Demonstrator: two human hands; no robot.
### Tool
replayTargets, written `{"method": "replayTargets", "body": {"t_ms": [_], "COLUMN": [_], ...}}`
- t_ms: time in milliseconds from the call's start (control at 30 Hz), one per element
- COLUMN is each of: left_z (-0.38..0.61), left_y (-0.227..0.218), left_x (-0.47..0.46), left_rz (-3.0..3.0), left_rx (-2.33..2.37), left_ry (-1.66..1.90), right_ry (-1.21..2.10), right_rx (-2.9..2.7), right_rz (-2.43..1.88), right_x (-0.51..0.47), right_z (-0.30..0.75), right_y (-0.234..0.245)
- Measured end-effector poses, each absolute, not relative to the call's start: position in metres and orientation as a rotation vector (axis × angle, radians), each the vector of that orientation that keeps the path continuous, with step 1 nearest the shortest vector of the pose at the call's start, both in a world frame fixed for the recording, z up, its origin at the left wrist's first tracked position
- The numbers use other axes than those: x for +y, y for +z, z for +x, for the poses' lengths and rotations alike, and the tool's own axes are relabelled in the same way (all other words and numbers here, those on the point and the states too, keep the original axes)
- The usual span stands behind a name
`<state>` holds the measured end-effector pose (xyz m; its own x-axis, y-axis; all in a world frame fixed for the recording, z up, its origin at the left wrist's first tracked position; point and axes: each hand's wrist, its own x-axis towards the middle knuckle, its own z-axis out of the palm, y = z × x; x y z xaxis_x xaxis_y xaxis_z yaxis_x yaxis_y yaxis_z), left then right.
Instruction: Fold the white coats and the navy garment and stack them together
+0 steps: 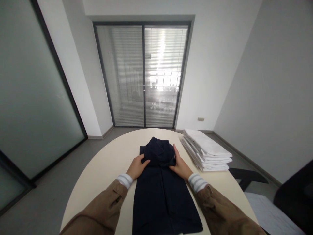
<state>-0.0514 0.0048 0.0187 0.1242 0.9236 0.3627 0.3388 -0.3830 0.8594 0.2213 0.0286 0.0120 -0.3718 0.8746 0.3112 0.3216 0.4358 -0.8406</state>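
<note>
A dark navy garment (161, 195) lies lengthwise on the round cream table (110, 163), its far end folded back into a thicker bundle (158, 151). My left hand (137, 167) rests on the left side of that bundle, fingers curled onto the cloth. My right hand (179, 164) lies flat along the bundle's right side, fingers stretched out against it. Both arms wear brown sleeves with striped cuffs.
A stack of folded white garments (207, 151) sits on the table's far right edge. A dark chair (246, 178) stands to the right of the table. Glass sliding doors with blinds (144, 75) close the far wall; a frosted glass partition (29, 98) is at left.
</note>
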Motion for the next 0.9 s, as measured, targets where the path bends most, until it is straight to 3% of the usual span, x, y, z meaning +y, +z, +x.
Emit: {"method": "replayTargets", "body": {"t_ms": [333,633,900], "left_z": [-0.062,-0.083,-0.077], "left_y": [0.015,0.03,0.019], "left_x": [-0.002,-0.013,-0.012], "left_rz": [1.49,1.838,1.566], "left_rx": [0.958,0.706,0.871], "left_ry": [1.161,0.835,0.891], "right_ry": [1.018,1.475,1.627], "right_rx": [-1.863,-2.192,-2.091], "right_rz": [-0.839,-0.768,-0.732], "right_x": [0.024,0.01,0.005], "right_z": [0.233,0.258,0.259], "right_y": [0.035,0.044,0.055]}}
